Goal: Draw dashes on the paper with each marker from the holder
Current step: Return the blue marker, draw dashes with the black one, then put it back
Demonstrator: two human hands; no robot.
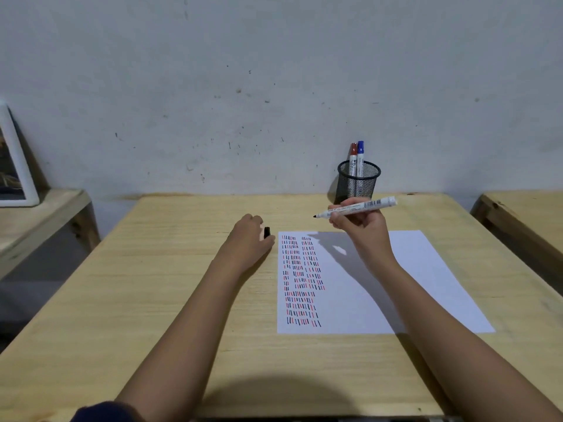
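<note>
Right hand (356, 222) pinches uncapped white black-tipped marker (356, 209) above white paper (426, 269); left hand (249, 242) curls on black cap (267, 232) (partly hidden). I'd lower tip steeply, stroke lightly.

My right hand (359, 225) holds the uncapped black marker (356, 208) above the paper's (426, 269) far edge; my left hand (249, 239) grips its cap (267, 232) beside the paper's far left corner.

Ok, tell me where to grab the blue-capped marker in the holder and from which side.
Pinch the blue-capped marker by its cap and upper barrel, coming from above. It stands upright in the mesh holder, only its top clear of the rim, with the red-capped marker close on its left.
</note>
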